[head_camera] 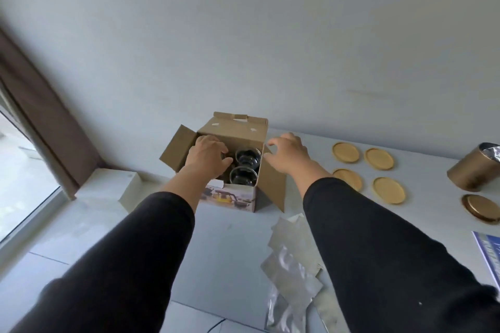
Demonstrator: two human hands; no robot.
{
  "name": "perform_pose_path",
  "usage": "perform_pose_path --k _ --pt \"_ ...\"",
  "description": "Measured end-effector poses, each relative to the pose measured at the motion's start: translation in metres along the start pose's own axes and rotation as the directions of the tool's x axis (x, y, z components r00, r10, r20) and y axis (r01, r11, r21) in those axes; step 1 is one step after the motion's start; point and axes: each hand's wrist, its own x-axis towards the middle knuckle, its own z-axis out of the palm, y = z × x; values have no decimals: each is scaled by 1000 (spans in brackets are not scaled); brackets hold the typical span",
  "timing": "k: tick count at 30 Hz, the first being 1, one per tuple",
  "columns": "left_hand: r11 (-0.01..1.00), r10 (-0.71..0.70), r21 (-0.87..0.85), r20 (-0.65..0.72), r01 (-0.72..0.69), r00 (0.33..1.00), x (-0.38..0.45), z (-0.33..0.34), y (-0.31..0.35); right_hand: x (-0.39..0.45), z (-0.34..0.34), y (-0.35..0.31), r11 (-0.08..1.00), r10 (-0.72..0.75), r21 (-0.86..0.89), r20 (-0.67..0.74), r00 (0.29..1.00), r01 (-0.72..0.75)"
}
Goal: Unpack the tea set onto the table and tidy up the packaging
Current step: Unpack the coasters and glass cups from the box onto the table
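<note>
— Where the wall (243, 35) fills the upper frame, it is plain pale grey; a brown curtain (40, 116) and a window (19, 170) run down the left edge.

— And the table (230, 238)?

— Light, glossy. Four wooden coasters (346, 152) lie at mid right, a gold tin (473, 167) at the right edge with its lid (480, 208) just below it. Silver foil bags (292, 273) lie crumpled at lower centre.

— The box (230, 165)?

— Centre frame, flaps open, a picture of a tea set on its near side. Glass cups (242, 178) show inside.

— Hands?

— Left hand (208, 155) is down in the box's left part, fingers curled over something dark; I cannot tell whether it grips. The cups sit just right of it. Right hand (288, 153) is at the box's right rim, fingers loosely spread, thumb touching the flap edge, holding nothing. Both sleeves (378, 238) are black.
</note>
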Motion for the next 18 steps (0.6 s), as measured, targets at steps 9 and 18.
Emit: perform_pose_path --k 9,18 --pt "1000 -13 -16 165 16 986 2 33 -11 42 33 -12 982 -83 -161 101 991 99" --pt "995 -44 89 120 34 992 17 48 -8 90 40 -15 942 -186 -255 148 971 220"
